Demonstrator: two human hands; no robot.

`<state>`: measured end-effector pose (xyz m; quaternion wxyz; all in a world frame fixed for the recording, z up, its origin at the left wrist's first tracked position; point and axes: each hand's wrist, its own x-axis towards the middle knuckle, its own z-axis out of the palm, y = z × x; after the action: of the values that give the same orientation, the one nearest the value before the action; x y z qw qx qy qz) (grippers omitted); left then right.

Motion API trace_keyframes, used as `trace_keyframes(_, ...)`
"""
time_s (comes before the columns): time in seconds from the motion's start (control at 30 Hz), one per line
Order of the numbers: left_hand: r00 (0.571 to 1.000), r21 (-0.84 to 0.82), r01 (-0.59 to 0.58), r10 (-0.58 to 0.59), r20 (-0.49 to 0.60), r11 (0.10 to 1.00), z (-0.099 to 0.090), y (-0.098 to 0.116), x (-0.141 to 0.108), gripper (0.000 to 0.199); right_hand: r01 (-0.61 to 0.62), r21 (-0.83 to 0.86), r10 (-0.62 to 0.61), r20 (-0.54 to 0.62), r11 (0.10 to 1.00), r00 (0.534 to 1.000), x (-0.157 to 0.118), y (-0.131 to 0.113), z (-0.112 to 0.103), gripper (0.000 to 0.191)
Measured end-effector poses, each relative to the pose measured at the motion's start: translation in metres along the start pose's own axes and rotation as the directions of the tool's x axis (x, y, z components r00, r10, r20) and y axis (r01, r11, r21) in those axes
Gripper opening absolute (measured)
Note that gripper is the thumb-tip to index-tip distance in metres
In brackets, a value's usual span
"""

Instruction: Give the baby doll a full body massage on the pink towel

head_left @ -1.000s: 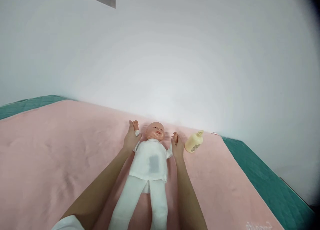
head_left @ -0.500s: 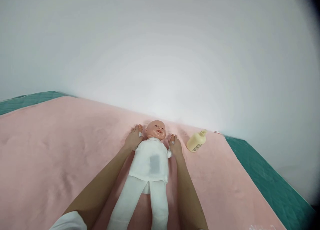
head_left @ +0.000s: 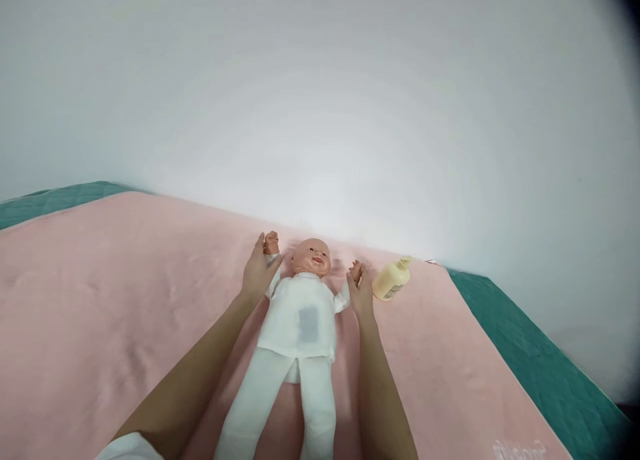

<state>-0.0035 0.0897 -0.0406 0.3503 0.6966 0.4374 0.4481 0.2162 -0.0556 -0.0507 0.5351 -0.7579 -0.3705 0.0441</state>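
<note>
A baby doll in a white top and white trousers lies on its back, head toward the wall, with a grey patch on its chest. My left hand is closed round the doll's wrist on the left side, and the small doll hand shows above my fingers. On the other side my right hand holds the doll's other wrist between thumb and fingers. Both doll arms are raised outward beside its head. Just right of my right hand is a pale yellow bottle, tilted in view.
A pink blanket lies under the doll. Green quilted fabric shows beyond it at the right and at the far left. A white wall rises behind the far edge.
Both my hands have moved with the doll's arms: the left one slightly up and left, the right one outward to the right, nearer the bottle. The doll's arms are spread wider.
</note>
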Motion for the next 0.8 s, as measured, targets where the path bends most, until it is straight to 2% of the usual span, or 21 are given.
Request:
trace_keyframes(0.1,0.998,-0.110,0.023,-0.030,-0.064,0.994,-0.015,0.013,-0.011,0.076,0.003,0.100,-0.001,-0.026,0.995,1.000,-0.010,-0.006,-0.015,0.067)
trace_keyframes(0.27,0.990,-0.174,0.017,-0.041,-0.136,0.985,-0.042,0.024,-0.049,0.051,0.003,0.218,0.006,-0.041,0.976,0.999,-0.051,-0.018,-0.044,0.067)
trace_keyframes(0.47,0.959,-0.088,0.159,-0.175,-0.223,0.983,-0.065,0.017,-0.104,0.045,-0.163,0.206,0.187,-0.107,0.965,0.976,-0.111,-0.014,-0.065,0.062)
trace_keyframes(0.57,0.953,-0.050,0.216,-0.221,-0.209,0.975,-0.077,0.010,-0.127,0.041,-0.259,0.221,0.298,-0.166,0.940,0.940,-0.137,-0.009,-0.071,0.061)
trace_keyframes(0.63,0.946,-0.030,0.281,-0.283,-0.158,0.959,-0.085,0.006,-0.139,0.041,-0.321,0.218,0.358,-0.157,0.921,0.920,-0.153,-0.008,-0.073,0.061)
trace_keyframes(0.73,0.917,0.022,0.393,-0.390,-0.084,0.919,-0.097,0.003,-0.156,0.044,-0.382,0.187,0.407,-0.120,0.905,0.906,-0.174,-0.008,-0.074,0.057)
trace_keyframes(0.8,0.922,0.088,0.385,-0.380,-0.067,0.919,-0.101,0.003,-0.165,0.043,-0.392,0.114,0.404,-0.115,0.913,0.908,-0.184,-0.007,-0.073,0.053)
